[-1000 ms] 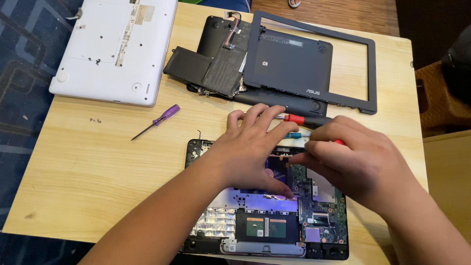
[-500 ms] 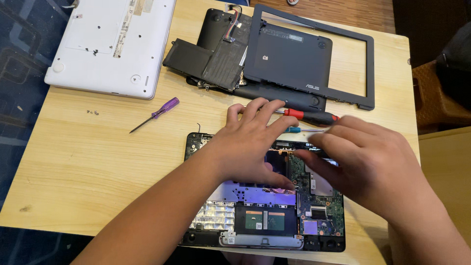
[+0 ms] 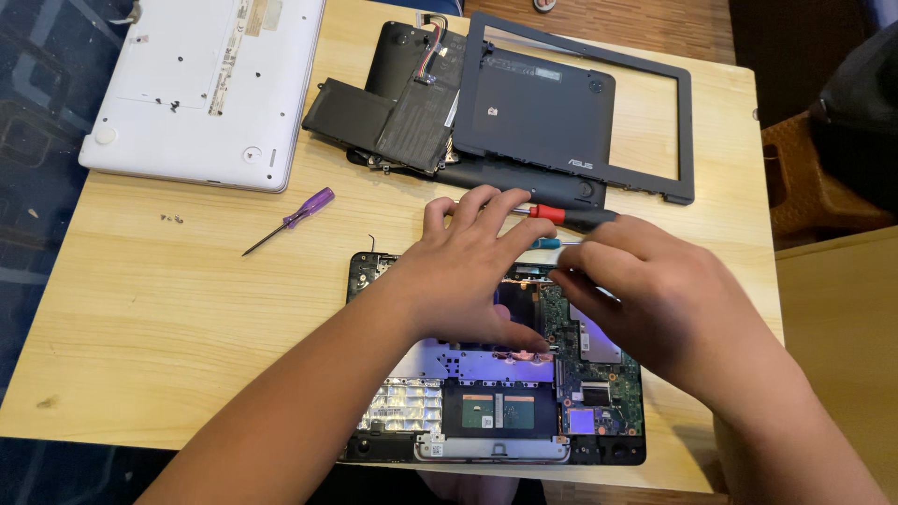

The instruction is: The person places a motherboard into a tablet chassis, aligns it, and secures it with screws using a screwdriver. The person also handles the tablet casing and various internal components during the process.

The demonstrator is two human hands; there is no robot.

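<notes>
Left hand (image 3: 472, 276) fingers spread flat on opened laptop base (image 3: 496, 411), right hand (image 3: 659, 299) fingers pinched together over green circuit board (image 3: 599, 374), purple screwdriver (image 3: 290, 220) apart on desk (image 3: 140, 327)

The left hand (image 3: 468, 276) now lies flatter on the opened black laptop base with exposed green circuit board (image 3: 599, 374), its fingers spread wider toward the red-and-black-handled screwdriver (image 3: 561, 215) than a second ago. The right hand (image 3: 655, 299) sits slightly lower and closer to the left hand, fingertips (image 3: 561, 279) drawn together over the board.
</notes>
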